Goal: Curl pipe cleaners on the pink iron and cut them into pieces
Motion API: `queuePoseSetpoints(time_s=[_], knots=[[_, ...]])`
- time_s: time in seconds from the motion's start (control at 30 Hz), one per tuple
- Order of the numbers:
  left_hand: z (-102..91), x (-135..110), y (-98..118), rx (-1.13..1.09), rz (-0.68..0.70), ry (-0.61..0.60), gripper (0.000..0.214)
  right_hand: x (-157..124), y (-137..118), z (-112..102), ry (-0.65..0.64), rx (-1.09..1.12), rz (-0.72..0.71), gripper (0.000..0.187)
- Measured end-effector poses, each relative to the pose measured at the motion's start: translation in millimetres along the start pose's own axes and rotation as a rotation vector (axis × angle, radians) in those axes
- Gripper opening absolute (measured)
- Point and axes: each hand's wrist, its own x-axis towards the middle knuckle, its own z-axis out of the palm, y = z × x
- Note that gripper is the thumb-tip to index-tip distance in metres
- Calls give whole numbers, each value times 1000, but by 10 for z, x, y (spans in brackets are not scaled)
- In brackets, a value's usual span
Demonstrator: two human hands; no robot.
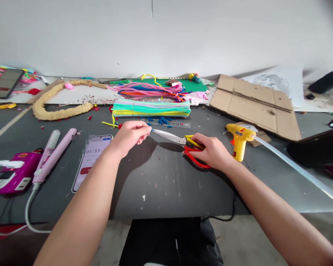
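My right hand (pixel 212 151) grips the red and yellow handles of a pair of scissors (pixel 170 137), blades pointing left over the dark table. My left hand (pixel 130 136) is pinched closed just at the blade tips, holding a small blue piece I can barely make out. Behind the hands lies a stack of mint, yellow and pink pipe cleaners (pixel 151 107), with small blue cut bits (pixel 162 120) scattered on a clear ruler in front of it.
A yellow glue gun (pixel 239 138) with a long clear stick stands right of my hand. A phone (pixel 90 160), a pink hair iron (pixel 54 153) and a magenta box (pixel 12 173) lie left. Flattened cardboard (pixel 255 105) sits back right, a tan fuzzy loop (pixel 58 105) back left.
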Motion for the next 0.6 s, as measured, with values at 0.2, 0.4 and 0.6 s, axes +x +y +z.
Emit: queuePoseSetpoints(time_s=[0.2,0.4,0.6], knots=[[6,-3,11,-2,2,-4,27,-1,2,-1,8,-9,-19,28],[5,-2,3,4,2,-5,27,-4,2,-3,3,-10,-14,28],[-2,-4,-5,-6,-2,-14,26,-1,3,-8,-7,-15,-10,27]])
